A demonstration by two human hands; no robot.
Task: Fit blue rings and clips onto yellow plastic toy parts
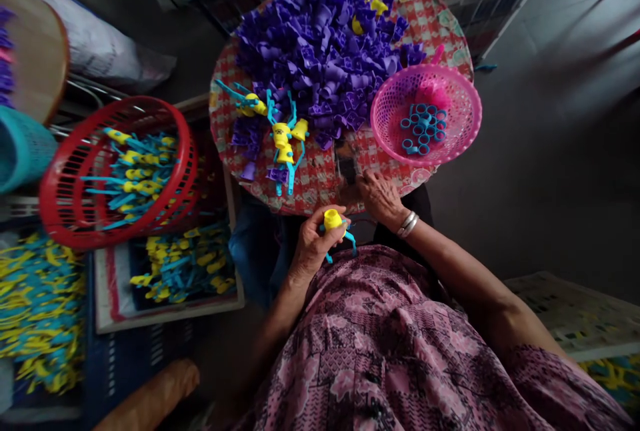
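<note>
My left hand (315,241) is closed around a yellow plastic toy body (333,220) with thin blue limbs, just off the near edge of the round table. The body's open neck faces up, and two blue limbs hang below my fingers. My right hand (381,199), with a silver bangle on its wrist, rests at the table edge beside a dark worn patch. Its fingers are curled together; what they pinch, if anything, is hidden. Several similar yellow and blue toy bodies (281,134) lie on the table's left side. Behind them spreads a large heap of purple plastic pieces (320,51).
The round table (320,184) has a red checked cover. A pink basket (473,128) on its right holds small blue rings (424,126). At left, a red basket (55,211) and lower crates (170,318) hold yellow and blue parts. A forearm or leg (155,391) shows at lower left.
</note>
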